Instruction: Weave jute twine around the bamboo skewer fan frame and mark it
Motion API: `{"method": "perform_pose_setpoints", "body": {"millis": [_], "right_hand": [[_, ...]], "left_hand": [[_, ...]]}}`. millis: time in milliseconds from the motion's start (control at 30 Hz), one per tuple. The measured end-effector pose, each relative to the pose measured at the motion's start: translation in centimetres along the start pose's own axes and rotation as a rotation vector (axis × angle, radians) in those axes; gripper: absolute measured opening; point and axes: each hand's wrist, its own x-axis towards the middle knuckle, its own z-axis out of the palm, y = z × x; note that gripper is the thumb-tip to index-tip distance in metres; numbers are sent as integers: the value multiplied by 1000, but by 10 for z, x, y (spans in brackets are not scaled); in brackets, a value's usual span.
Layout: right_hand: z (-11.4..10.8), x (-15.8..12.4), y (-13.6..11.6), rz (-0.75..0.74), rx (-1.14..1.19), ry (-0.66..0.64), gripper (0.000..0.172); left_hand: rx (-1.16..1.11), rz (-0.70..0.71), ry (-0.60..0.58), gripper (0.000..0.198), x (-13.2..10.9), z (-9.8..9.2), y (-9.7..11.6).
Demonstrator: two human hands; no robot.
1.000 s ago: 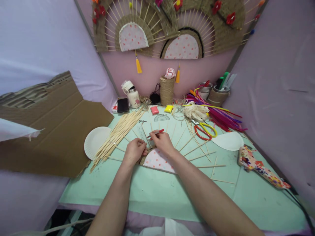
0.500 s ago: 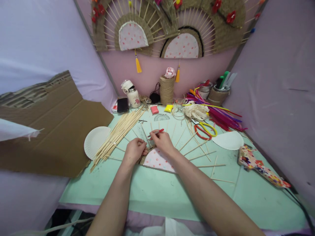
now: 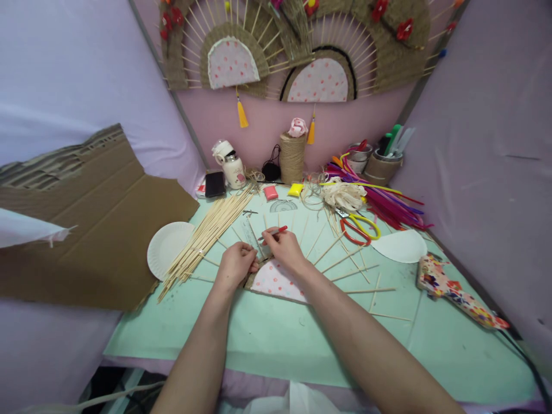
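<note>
A half-round piece with pink dotted fabric (image 3: 276, 283) lies on the green table (image 3: 276, 339), thin wooden sticks (image 3: 345, 270) fanning out from it. My right hand (image 3: 284, 248) is closed on a red pen (image 3: 276, 232) whose tip points left toward a clear ruler (image 3: 250, 233). My left hand (image 3: 236, 264) presses with bent fingers on the ruler's near end, at the fabric piece's left edge. Both hands sit side by side above the fabric piece.
A bundle of long sticks (image 3: 207, 236) and a paper plate (image 3: 166, 247) lie to the left, beside a cardboard sheet (image 3: 99, 230). Red and yellow scissors (image 3: 360, 230), a half plate (image 3: 401, 246) and coloured pipe cleaners (image 3: 379, 198) lie to the right. A twine spool (image 3: 292, 158) stands at the back.
</note>
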Motion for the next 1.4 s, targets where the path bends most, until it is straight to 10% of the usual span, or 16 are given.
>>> {"method": "perform_pose_setpoints", "body": {"millis": [1400], "right_hand": [[-2, -3, -2, -57, 88, 59, 30]], "left_hand": [[-144, 26, 39, 19, -5, -1, 1]]}}
